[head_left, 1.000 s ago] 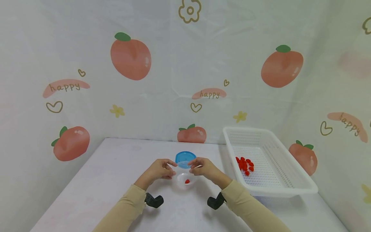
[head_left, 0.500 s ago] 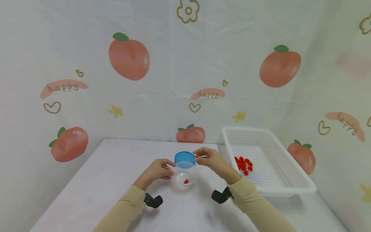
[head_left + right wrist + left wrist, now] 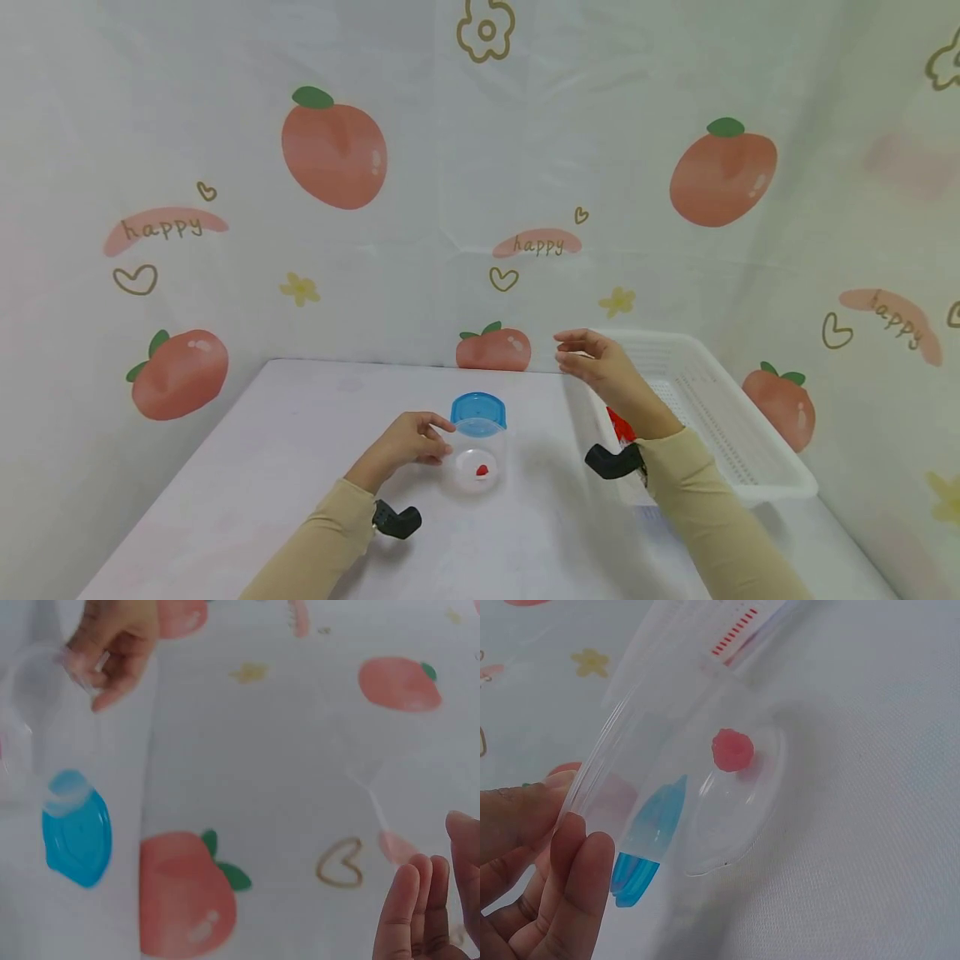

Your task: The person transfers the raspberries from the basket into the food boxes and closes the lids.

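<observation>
The left hand grips the clear jar at lower centre, while the right hand, fingers loose and holding nothing, hangs up right over the white basket.

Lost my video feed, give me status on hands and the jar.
Left hand holds the clear jar, blue lid on, one red berry inside. Right hand open, raised by the white basket. Nothing in the way.

A jar stands mid-worktop, a berry in it on the bottom, its lid behind it. A basket lies right of the jar, well apart, at the worktop's right edge, with more berries inside.
</observation>
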Demonstrator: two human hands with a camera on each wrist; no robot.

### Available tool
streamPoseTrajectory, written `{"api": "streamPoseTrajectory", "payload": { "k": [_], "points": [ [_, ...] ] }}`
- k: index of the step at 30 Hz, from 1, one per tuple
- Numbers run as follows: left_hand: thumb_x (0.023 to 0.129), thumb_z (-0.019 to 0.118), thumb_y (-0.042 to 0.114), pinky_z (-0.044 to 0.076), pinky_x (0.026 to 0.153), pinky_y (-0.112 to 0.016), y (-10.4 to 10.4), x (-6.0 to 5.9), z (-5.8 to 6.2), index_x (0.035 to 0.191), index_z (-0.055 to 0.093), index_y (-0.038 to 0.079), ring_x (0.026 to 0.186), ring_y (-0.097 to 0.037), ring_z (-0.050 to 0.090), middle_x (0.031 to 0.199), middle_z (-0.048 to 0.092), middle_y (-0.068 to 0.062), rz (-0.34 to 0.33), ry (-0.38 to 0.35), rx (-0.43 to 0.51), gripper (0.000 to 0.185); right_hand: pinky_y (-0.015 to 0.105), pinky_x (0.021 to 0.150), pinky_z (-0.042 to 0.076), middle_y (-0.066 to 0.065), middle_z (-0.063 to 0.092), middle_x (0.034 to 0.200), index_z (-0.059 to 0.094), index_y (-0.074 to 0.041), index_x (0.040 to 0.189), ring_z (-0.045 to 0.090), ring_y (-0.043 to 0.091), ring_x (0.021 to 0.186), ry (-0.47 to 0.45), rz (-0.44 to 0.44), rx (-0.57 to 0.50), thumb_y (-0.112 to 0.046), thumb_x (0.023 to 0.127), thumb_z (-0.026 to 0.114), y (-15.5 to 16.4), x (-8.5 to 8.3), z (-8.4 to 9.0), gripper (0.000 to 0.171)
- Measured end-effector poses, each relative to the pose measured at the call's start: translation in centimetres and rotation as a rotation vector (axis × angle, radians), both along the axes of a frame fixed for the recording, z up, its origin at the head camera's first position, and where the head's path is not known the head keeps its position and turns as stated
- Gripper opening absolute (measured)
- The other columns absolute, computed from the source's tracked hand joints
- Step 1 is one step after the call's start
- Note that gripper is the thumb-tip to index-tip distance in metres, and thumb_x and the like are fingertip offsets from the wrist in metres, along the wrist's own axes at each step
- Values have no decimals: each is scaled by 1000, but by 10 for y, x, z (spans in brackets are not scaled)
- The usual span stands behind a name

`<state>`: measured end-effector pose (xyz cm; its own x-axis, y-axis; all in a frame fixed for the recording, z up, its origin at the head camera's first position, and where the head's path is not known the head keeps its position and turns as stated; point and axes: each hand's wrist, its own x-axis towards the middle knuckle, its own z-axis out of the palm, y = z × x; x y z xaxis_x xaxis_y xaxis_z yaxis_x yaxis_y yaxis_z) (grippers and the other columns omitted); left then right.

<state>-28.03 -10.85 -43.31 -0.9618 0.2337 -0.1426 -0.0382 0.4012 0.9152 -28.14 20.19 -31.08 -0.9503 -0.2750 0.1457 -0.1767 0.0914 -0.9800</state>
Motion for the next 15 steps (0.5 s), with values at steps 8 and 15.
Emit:
{"api": "streamPoseTrajectory", "payload": {
  "k": [8,15],
  "points": [
    [83,74,5,60,68,-30,0,-1,-2,113,66,1,66,-15,63,81,61,-9,-4,2,17,32,14,89,50,-5,54,108,60,-23,108,54,10,104,52,-87,-119,-10,97,58,47,-11,8,18],
    [82,75,6,60,68,-30,0,-1,-2,113,66,1,67,-16,63,82,61,-9,1,-1,17,33,14,86,52,-6,57,104,60,-23,107,57,4,96,47,-131,-188,-7,96,56,84,-19,-2,20]
  ]
}}
